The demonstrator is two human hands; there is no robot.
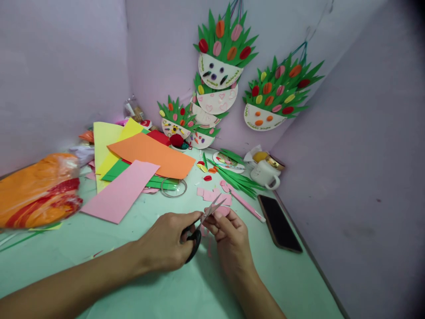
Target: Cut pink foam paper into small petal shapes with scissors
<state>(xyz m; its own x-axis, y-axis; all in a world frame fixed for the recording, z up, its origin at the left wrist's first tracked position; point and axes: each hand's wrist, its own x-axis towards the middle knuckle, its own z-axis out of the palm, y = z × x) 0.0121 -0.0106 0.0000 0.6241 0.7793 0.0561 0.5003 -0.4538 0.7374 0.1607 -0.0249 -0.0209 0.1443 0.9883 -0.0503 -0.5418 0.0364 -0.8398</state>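
Note:
My left hand (169,241) is closed on the black handles of a pair of scissors (196,239), whose blades are parted and point up and to the right. A small pink paper piece (223,211) is pinched between the fingers of my right hand (231,232), right beside the blades. Whether the blades touch the paper I cannot make out. Just beyond my hands lie several pink paper scraps (207,195). A pink pen (247,204) rests to the right of them.
Coloured paper sheets (149,153) are heaped at the left, near an orange plastic-wrapped bundle (40,190). A phone (279,223) and white mug (265,174) stand along the right edge. Green paper leaves (237,179) lie behind. Paper flower baskets (221,71) hang on the wall.

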